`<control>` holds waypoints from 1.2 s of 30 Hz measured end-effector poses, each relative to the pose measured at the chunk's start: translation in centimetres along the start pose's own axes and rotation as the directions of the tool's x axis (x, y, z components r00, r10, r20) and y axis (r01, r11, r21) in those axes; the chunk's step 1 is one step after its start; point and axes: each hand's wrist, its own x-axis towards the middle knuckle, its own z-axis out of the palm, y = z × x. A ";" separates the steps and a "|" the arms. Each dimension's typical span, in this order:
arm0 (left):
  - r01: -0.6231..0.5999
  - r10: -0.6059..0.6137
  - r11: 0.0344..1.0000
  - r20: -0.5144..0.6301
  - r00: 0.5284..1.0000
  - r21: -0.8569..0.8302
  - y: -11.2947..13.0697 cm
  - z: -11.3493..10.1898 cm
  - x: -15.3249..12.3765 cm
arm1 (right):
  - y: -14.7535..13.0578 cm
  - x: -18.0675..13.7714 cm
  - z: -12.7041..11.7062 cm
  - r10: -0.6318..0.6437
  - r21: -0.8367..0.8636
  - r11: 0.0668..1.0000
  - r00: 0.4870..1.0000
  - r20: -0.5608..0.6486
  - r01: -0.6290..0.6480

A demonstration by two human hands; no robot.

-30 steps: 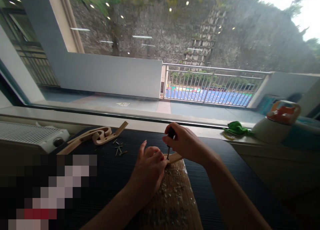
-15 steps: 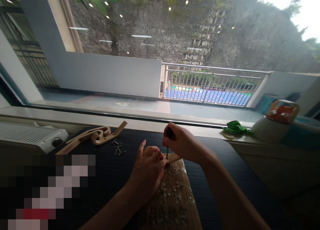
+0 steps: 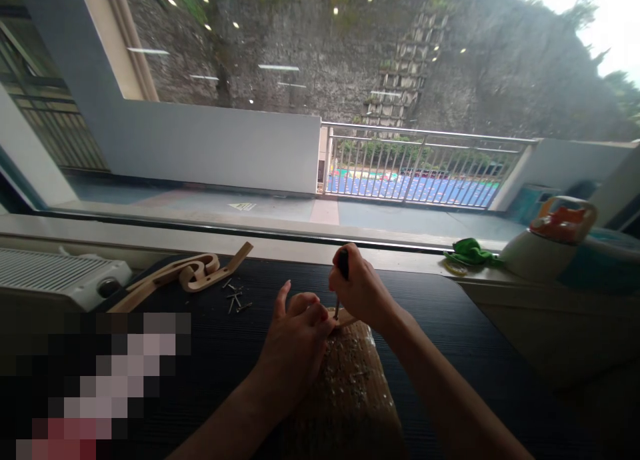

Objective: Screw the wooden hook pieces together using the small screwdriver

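Observation:
My right hand [image 3: 364, 288] is closed around the black handle of a screwdriver [image 3: 343, 264]. Its thin metal shaft points down, tip at a light wooden strip [image 3: 349, 318]. Pressed on that strip is my left hand [image 3: 299, 337], its thumb and fingers pinching it close to the screwdriver tip, one finger raised. Under the strip lies a rough wooden board [image 3: 353, 387], its top covered with shiny marks or bits. Part of the strip is hidden by both hands.
Several loose screws [image 3: 234, 297] lie on the dark table [image 3: 425, 353], left of my hands. Beyond them are curved wooden pieces [image 3: 200, 272]. A white radiator [image 3: 65, 273] is at the left. A green cloth [image 3: 470, 252] and a white container [image 3: 530, 253] stand on the windowsill.
My right hand has turned at the wrist and the forearm has dropped slightly, with the screwdriver tilting a little. The left hand stays on the strip. The whole view has shifted slightly.

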 end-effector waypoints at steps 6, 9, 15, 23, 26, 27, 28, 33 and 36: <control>0.012 -0.012 1.000 -0.019 1.000 -0.002 0.1 0.0 0.0 | 1.5 0.2 -0.1 0.050 0.164 0.985 0.999 -0.017 -0.047; 0.004 -0.004 1.000 -0.052 0.999 -0.011 0.1 0.2 0.0 | 2.0 0.5 -0.1 0.090 0.202 0.975 0.996 0.010 -0.091; -0.003 0.000 1.000 -0.105 0.994 -0.024 -0.2 0.6 -0.1 | 1.6 1.6 -0.6 0.091 0.196 0.973 0.982 0.164 -0.123; -0.024 0.021 0.999 -0.065 0.998 -0.043 -0.1 0.5 -0.3 | -0.5 0.6 -3.0 -0.067 0.212 0.977 0.928 0.367 -0.013; -0.027 0.024 0.998 -0.059 0.998 -0.054 0.0 0.4 -0.2 | -0.8 0.0 -3.6 -0.070 0.177 0.984 0.932 0.357 0.006; -0.029 0.026 0.998 -0.055 0.998 -0.056 0.1 0.4 -0.2 | -0.8 -0.2 -3.7 -0.064 0.154 0.988 0.944 0.324 0.014; -0.029 0.025 0.998 -0.056 0.998 -0.059 0.1 0.4 -0.2 | -0.8 -0.3 -3.7 -0.061 0.131 0.991 0.956 0.288 0.024; -0.020 0.017 0.998 -0.059 0.998 -0.054 0.1 0.5 -0.3 | -0.9 -0.4 -3.7 -0.095 0.084 0.993 0.966 0.240 0.077; -0.023 0.022 0.999 -0.039 0.999 -0.028 0.1 0.4 -0.2 | -0.9 -0.3 -3.7 -0.085 0.047 0.996 0.971 0.224 0.076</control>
